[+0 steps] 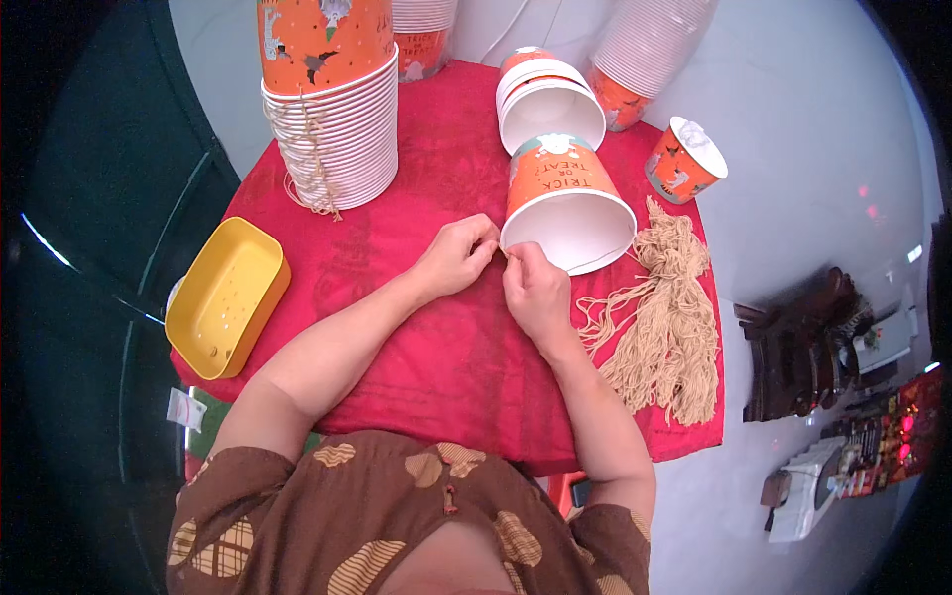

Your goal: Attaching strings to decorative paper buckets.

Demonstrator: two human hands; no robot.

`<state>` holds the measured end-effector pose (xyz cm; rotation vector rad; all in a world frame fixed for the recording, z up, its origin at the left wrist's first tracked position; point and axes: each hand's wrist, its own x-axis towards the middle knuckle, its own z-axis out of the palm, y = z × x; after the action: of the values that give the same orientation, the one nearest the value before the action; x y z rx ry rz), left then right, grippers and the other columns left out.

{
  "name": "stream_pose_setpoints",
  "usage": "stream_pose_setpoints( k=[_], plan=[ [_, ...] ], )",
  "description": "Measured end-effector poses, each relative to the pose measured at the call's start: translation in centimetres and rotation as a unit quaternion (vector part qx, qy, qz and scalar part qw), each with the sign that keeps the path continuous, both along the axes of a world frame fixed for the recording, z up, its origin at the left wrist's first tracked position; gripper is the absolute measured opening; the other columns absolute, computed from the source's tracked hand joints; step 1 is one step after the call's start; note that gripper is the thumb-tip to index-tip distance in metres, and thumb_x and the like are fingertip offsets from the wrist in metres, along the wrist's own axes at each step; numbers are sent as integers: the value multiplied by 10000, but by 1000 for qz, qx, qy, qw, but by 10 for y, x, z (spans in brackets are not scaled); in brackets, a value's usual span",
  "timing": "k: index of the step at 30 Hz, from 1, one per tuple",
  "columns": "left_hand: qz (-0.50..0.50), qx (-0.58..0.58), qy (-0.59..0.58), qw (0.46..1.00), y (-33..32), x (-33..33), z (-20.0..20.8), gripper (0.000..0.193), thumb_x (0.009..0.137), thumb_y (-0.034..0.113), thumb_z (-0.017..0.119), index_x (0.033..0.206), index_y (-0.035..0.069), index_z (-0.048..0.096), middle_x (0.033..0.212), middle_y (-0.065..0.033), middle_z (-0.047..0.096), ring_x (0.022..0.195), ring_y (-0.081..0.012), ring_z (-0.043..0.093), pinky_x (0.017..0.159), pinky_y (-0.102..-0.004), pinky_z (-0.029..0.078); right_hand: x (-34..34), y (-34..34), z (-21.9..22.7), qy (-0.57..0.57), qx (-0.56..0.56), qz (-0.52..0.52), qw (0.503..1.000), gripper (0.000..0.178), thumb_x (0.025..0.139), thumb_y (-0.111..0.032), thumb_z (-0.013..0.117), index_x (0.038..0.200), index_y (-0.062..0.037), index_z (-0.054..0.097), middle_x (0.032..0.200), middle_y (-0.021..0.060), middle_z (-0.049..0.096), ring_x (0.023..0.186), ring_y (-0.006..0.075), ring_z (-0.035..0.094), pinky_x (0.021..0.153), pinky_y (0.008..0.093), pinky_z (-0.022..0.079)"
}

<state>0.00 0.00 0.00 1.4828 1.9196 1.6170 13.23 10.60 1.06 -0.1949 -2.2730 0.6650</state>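
An orange paper bucket (570, 188) with Halloween pictures lies on its side, its white mouth toward me. At the left edge of that mouth, both hands meet with fingertips close together. My left hand (461, 256) is closed in a pinch just outside the rim. My right hand (536, 290) is pinched closed in front of the rim's lower left. What the fingertips hold is too small to make out. A thin line, perhaps string, runs along the lower right inside of the mouth. Beside the bucket, to the right, lies a loose bundle of beige string (669, 327).
A tall stack of buckets (332, 139), strings hanging from its rims, stands at the back left. More buckets (552, 114) lie behind the handled one. A yellow tub (230, 297) sits at the left edge. A small orange cup (686, 162) stands right on the red tablecloth (397, 387).
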Motion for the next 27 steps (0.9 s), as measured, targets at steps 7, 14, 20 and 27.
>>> stream_pose_setpoints(
  k=[7, 14, 20, 27],
  plan=[
    [-33, 69, 97, 992, 1, 0, 2, 42, 851, 31, 567, 851, -11, 562, 935, -123, 617, 892, -281, 595, 790, -378, 469, 5, -6, 13, -6, 92, -72, 993, 140, 834, -116, 692, 918, -59, 597, 604, 142, 616, 556, 315, 650, 484, 414, 492],
    [-71, 64, 52, 994, 0, -3, 0, 41, 861, 39, 583, 856, 2, 567, 989, -111, 614, 922, -226, 591, 828, -345, 471, 5, 2, 12, 20, 177, -107, 978, 117, 841, -90, 693, 851, -51, 583, 572, 115, 598, 506, 277, 636, 454, 381, 478],
    [95, 161, -120, 975, 7, -14, -11, 234, 856, 24, 594, 1084, 4, 540, 990, -48, 539, 827, -124, 570, 729, -270, 481, 7, 8, 15, 51, 153, -84, 983, 126, 830, -58, 694, 828, -47, 569, 576, 114, 595, 498, 269, 632, 450, 375, 477],
    [142, 178, -263, 938, 1, -30, 12, 406, 945, 153, 560, 1302, -24, 485, 1191, -93, 563, 1081, -155, 536, 943, -283, 434, 9, 5, 15, 65, 121, 20, 990, 119, 805, -19, 677, 823, -37, 561, 564, 120, 591, 512, 275, 634, 465, 377, 478]
  ],
)
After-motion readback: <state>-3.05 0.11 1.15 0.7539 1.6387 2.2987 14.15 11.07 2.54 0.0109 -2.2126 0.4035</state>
